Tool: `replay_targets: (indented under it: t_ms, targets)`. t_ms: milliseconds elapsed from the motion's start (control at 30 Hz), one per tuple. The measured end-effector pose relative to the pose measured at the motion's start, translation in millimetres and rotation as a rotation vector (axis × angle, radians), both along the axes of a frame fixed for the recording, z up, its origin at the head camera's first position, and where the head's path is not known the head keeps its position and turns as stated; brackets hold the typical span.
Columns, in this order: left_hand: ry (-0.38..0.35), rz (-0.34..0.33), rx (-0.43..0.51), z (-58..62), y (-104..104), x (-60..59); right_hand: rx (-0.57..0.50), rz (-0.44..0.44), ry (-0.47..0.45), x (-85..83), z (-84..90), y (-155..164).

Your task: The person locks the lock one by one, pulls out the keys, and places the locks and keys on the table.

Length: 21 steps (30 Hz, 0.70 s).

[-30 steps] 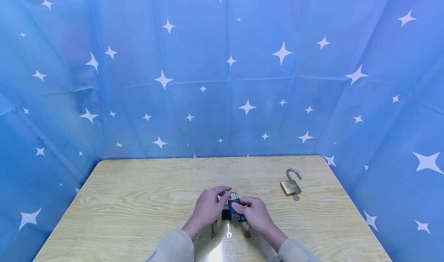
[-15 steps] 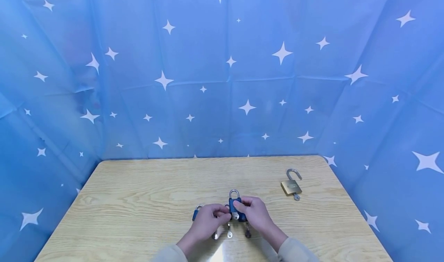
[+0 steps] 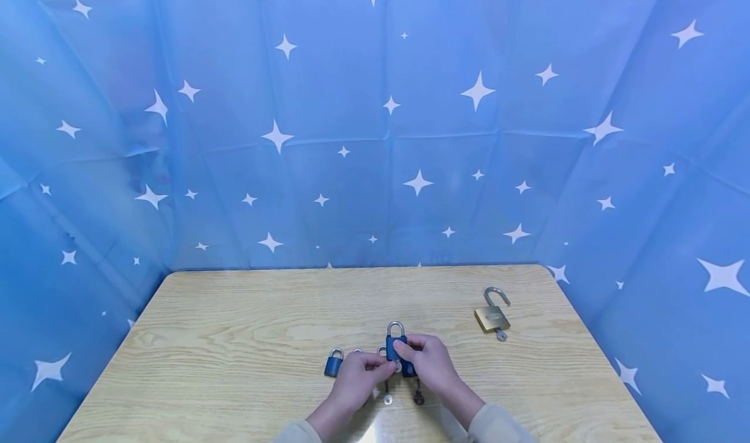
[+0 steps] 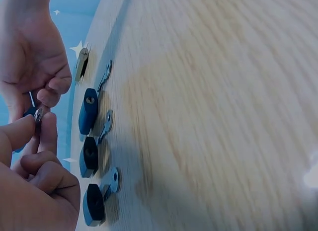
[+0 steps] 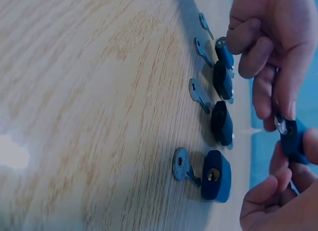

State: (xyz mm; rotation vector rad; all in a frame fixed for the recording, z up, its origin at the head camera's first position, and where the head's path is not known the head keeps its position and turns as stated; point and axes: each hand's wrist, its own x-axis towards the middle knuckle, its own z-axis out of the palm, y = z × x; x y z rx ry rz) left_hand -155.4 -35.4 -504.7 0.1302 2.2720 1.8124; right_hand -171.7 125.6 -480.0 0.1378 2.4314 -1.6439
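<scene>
The right hand [image 3: 430, 363] grips a blue padlock [image 3: 396, 346] above the table [image 3: 234, 339], near the middle of its near edge, with fingers and thumb curled round the body and the shackle pointing away from the person. The left hand [image 3: 357, 378] pinches a small key [image 3: 398, 366] between thumb and forefinger, with the key's tip at the underside of the padlock; the other fingers are curled in. In the right wrist view, the key [image 5: 281, 125] meets the padlock [image 5: 293, 141] just under the right hand's fingertips. Below the hands, further small padlocks lie in a row along the near edge, each with a key beside it; one blue padlock [image 3: 333, 363] lies just to the left of the left hand. A brass padlock [image 3: 491, 314] with its shackle swung open lies near the right edge, well apart from the hands, with a key in its base.
</scene>
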Motion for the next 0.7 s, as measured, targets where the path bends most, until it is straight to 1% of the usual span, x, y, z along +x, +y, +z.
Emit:
replay_targets:
  t_ms: [100,233,333,467,700]
  targets:
    - [-0.039,0.028,0.048,-0.5,3.0,1.1,0.008,-0.012,0.002,0.0,-0.2,-1.1]
    - [-0.079,0.065,0.102,-4.2,5.8,1.1,0.009,-0.019,0.013,0.0,0.9,-2.3]
    - [-0.093,0.08,0.125,-7.5,6.3,0.4,0.002,-0.02,0.011,-0.1,2.6,-3.1]
    - [-0.095,0.088,0.122,-9.1,6.5,0.7,-0.002,-0.028,-0.003,-0.3,3.4,-4.1]
    - [-0.098,0.106,0.119,-6.4,7.0,3.4,0.004,-0.045,-0.018,-1.0,0.6,-4.8]
